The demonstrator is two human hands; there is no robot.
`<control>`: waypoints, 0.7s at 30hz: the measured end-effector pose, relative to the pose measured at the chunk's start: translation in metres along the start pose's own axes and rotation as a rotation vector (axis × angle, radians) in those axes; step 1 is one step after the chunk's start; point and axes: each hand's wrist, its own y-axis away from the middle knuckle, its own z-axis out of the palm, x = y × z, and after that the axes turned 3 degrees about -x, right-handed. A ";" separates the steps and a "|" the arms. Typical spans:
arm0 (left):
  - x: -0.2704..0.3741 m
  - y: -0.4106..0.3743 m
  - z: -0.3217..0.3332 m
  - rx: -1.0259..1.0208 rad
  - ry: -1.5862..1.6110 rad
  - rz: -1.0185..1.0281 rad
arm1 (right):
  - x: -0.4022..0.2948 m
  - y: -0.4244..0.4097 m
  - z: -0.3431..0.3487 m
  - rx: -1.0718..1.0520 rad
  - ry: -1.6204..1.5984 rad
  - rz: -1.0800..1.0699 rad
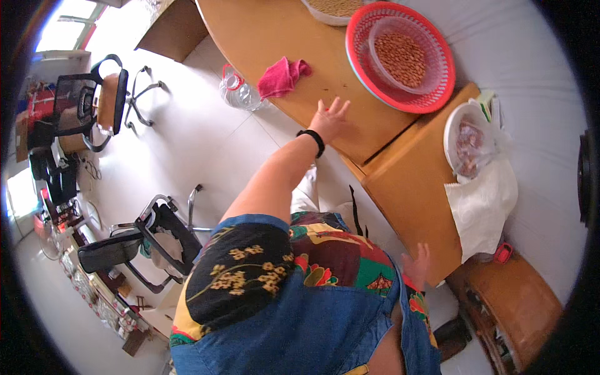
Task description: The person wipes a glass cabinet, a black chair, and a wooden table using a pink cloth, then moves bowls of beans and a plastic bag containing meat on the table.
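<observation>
My left hand [332, 121], with a black band at its wrist, is over the near edge of a wooden table [323, 47]. Its fingers are spread and it holds nothing. Beyond those fingers lies a crumpled pink cloth [281, 78]. To the right, a red plastic basket [445, 51] holds a translucent bowl [375, 51] of reddish-brown peanuts or beans [401, 60]. My right hand [416, 267], somewhat blurred, is by the edge of the lower wooden leaf [412, 197], fingers apart and nothing in them. A white paper or cloth sheet [483, 211] hangs near it.
A white bowl [451, 136] with plastic-wrapped reddish food [468, 140] stands by the wall. A container of pale grain [337, 6] is at the far edge. A clear water jug [241, 91] and two wheeled chairs [110, 101] [159, 243] stand on the floor. A wooden cabinet [520, 290] is at right.
</observation>
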 end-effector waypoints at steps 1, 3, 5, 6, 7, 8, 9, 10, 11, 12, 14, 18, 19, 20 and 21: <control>0.001 -0.002 0.005 -0.035 0.101 0.008 | -0.005 0.004 0.004 -0.012 0.022 -0.022; -0.002 -0.009 0.018 -0.052 0.204 0.024 | -0.021 0.003 0.002 -0.044 0.055 -0.026; -0.005 -0.017 0.031 -0.018 0.211 0.034 | -0.038 0.001 -0.008 -0.085 0.082 0.006; -0.009 -0.020 0.028 -0.039 0.144 0.051 | -0.042 -0.002 -0.009 -0.102 0.072 -0.017; -0.010 -0.019 0.024 -0.037 0.194 0.042 | -0.043 -0.005 -0.010 -0.119 0.066 -0.043; -0.009 -0.015 0.021 -0.034 0.247 0.028 | -0.044 -0.009 -0.012 -0.138 0.064 -0.073; -0.014 -0.006 0.012 -0.035 0.283 0.008 | -0.053 -0.018 -0.014 -0.123 0.045 -0.120; -0.018 0.008 0.002 0.084 0.343 -0.040 | -0.064 -0.030 -0.018 -0.111 0.030 -0.170; -0.025 0.023 -0.012 0.079 0.392 -0.052 | -0.079 -0.036 -0.020 -0.091 0.002 -0.209; -0.036 0.037 -0.025 0.083 0.440 -0.080 | -0.100 -0.052 -0.026 -0.089 -0.015 -0.242; -0.051 0.076 -0.035 0.126 0.512 -0.168 | -0.149 -0.076 -0.040 -0.078 -0.048 -0.307; -0.101 0.146 -0.025 0.166 0.645 -0.360 | -0.216 -0.119 -0.055 0.046 -0.111 -0.586; -0.117 0.164 -0.027 0.087 0.733 -0.408 | -0.234 -0.127 -0.059 0.065 -0.115 -0.635; -0.135 0.177 -0.025 0.041 0.764 -0.469 | -0.255 -0.135 -0.063 0.074 -0.112 -0.682; -0.154 0.188 -0.021 -0.010 0.806 -0.534 | -0.277 -0.143 -0.067 0.075 -0.100 -0.728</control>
